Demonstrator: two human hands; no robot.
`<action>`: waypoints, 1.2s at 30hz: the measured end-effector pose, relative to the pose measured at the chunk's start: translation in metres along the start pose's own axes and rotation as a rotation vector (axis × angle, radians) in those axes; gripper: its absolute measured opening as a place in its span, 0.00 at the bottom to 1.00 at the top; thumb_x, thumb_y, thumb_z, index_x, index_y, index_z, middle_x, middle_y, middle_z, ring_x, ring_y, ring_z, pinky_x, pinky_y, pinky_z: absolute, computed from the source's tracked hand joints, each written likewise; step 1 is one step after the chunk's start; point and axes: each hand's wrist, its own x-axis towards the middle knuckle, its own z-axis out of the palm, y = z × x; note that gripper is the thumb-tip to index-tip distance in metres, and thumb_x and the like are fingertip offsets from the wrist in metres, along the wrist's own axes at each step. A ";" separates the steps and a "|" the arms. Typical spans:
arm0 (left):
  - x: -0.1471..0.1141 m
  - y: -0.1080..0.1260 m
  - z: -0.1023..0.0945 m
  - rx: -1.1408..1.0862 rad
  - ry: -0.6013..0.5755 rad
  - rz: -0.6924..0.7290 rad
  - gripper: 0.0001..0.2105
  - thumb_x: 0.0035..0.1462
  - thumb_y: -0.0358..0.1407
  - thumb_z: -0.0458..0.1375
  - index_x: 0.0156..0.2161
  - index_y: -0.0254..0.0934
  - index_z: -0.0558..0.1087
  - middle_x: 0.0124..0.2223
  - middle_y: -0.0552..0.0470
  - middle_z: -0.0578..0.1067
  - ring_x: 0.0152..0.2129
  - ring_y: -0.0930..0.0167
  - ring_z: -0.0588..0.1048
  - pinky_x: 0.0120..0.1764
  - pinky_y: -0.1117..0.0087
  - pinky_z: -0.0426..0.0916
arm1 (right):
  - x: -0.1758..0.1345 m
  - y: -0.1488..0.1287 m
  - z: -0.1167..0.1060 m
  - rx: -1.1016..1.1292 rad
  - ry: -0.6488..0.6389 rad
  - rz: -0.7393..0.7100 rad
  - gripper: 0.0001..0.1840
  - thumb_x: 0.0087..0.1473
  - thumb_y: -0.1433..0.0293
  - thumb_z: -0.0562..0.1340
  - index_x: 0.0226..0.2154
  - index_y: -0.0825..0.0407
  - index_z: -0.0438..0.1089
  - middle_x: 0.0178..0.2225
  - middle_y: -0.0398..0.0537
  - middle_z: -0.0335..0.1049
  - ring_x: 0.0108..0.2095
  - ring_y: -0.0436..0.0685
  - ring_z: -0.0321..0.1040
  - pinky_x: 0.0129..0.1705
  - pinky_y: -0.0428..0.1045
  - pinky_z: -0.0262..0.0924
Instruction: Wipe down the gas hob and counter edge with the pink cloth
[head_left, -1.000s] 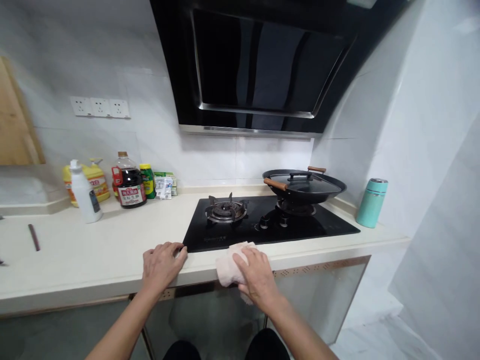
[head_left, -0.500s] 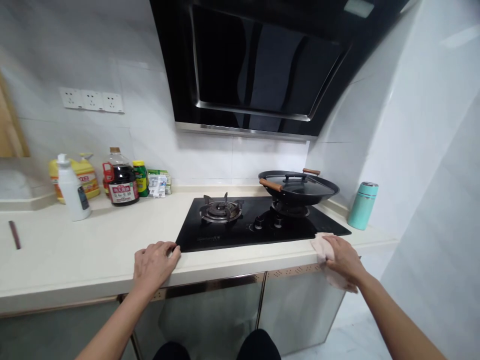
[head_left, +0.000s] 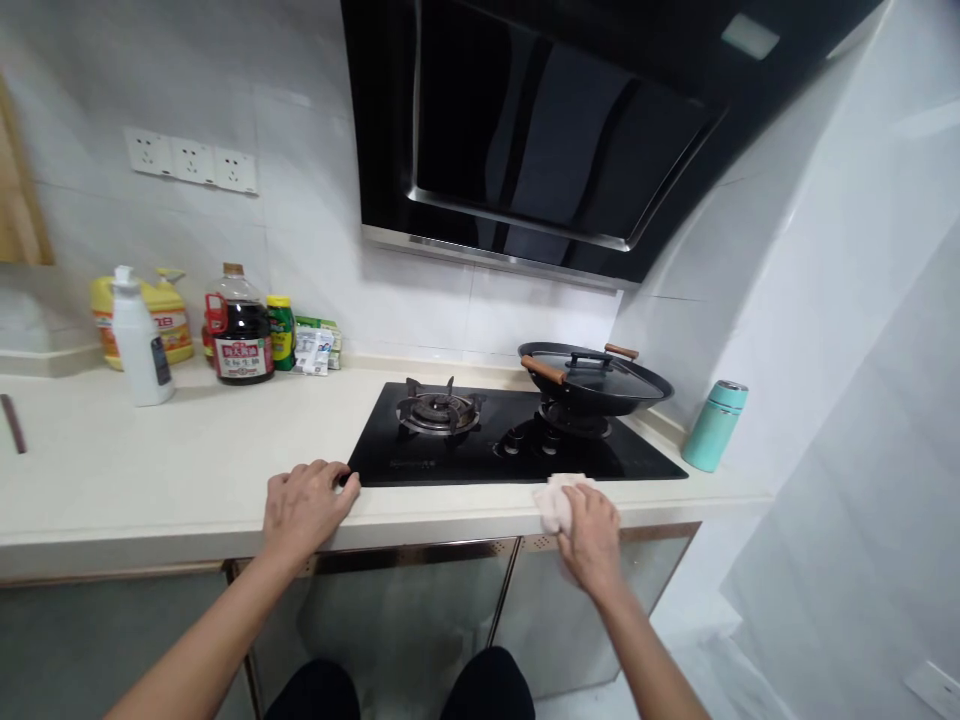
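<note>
A pale pink cloth [head_left: 556,502] is under my right hand [head_left: 592,530], whose fingers grip it against the front edge of the white countertop [head_left: 450,505]. Just behind the cloth lies the black glass gas stove [head_left: 457,470]. My left hand [head_left: 306,505] rests on the counter by the stove's front left corner, holding nothing, with its thumb apart from the fingers. On the right burner sits a black wok [head_left: 622,400] with wooden handles and a lid [head_left: 600,372]. The left burner [head_left: 440,410] has only its metal pan support.
A teal flask [head_left: 715,428] stands right of the stove. Along the back left are a white spray bottle [head_left: 142,345], a yellow jug [head_left: 174,325], a soy sauce bottle [head_left: 241,340], a green jar [head_left: 281,335] and packets [head_left: 313,350]. A black range hood [head_left: 555,140] overhangs the stove.
My right hand has slid the cloth leftward along the counter's front edge, from near the stove's right corner toward its middle. My left hand stays in place. The view has tilted slightly.
</note>
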 end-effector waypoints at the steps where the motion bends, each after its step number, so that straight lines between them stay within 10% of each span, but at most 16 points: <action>1: 0.000 0.000 0.000 0.002 -0.004 0.002 0.18 0.61 0.45 0.50 0.39 0.41 0.81 0.45 0.44 0.83 0.45 0.55 0.77 0.50 0.54 0.61 | -0.001 -0.021 0.000 0.052 0.021 -0.024 0.35 0.46 0.74 0.65 0.58 0.50 0.63 0.58 0.60 0.62 0.57 0.72 0.58 0.58 0.66 0.55; 8: -0.003 -0.003 -0.003 -0.020 -0.002 0.006 0.17 0.61 0.44 0.50 0.39 0.42 0.81 0.44 0.47 0.84 0.45 0.57 0.77 0.51 0.56 0.61 | 0.003 -0.068 -0.005 0.287 -0.008 -0.288 0.37 0.46 0.77 0.62 0.60 0.48 0.62 0.60 0.56 0.61 0.59 0.68 0.57 0.59 0.63 0.54; 21: -0.006 -0.001 0.003 -0.016 0.032 0.012 0.16 0.62 0.43 0.50 0.39 0.42 0.80 0.44 0.48 0.83 0.45 0.58 0.77 0.49 0.56 0.59 | 0.031 0.200 -0.011 0.032 -0.208 0.142 0.32 0.49 0.69 0.57 0.58 0.50 0.65 0.54 0.57 0.68 0.54 0.68 0.65 0.56 0.61 0.59; 29: -0.006 -0.003 0.004 0.003 0.021 0.002 0.15 0.62 0.43 0.50 0.39 0.43 0.79 0.43 0.50 0.83 0.45 0.60 0.77 0.49 0.57 0.59 | 0.131 0.137 -0.002 0.035 -0.235 0.314 0.36 0.49 0.63 0.62 0.60 0.56 0.62 0.53 0.62 0.65 0.53 0.67 0.66 0.50 0.56 0.62; 36: -0.007 -0.008 0.008 -0.012 0.071 0.050 0.15 0.63 0.43 0.51 0.39 0.42 0.79 0.42 0.50 0.83 0.44 0.61 0.78 0.48 0.58 0.60 | 0.156 0.091 0.021 -0.028 -0.474 0.277 0.26 0.57 0.60 0.59 0.58 0.43 0.71 0.60 0.57 0.65 0.54 0.71 0.66 0.54 0.64 0.58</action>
